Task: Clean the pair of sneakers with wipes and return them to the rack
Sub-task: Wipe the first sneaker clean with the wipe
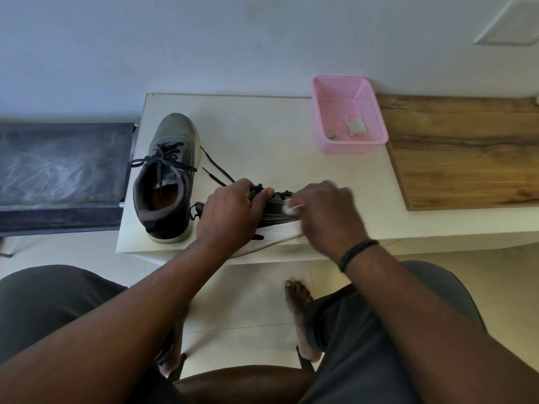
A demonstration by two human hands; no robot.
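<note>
One grey-black sneaker (169, 176) stands upright on the white table (262, 126), toe pointing away, laces loose. The second sneaker (277, 217) lies tilted on its side at the table's front edge, white sole toward me. My left hand (230, 211) grips it round the laced top. My right hand (326, 214) pinches a white wipe (290, 206) against the shoe's dark side; this hand looks motion-blurred. Most of the second sneaker is hidden under both hands.
A pink perforated basket (370, 141) holding a few crumpled used wipes (354, 126) sits at the table's back right. A wooden board (466, 153) lies to the right, a dark padded bench (61, 170) to the left. My knees and bare feet are below the table.
</note>
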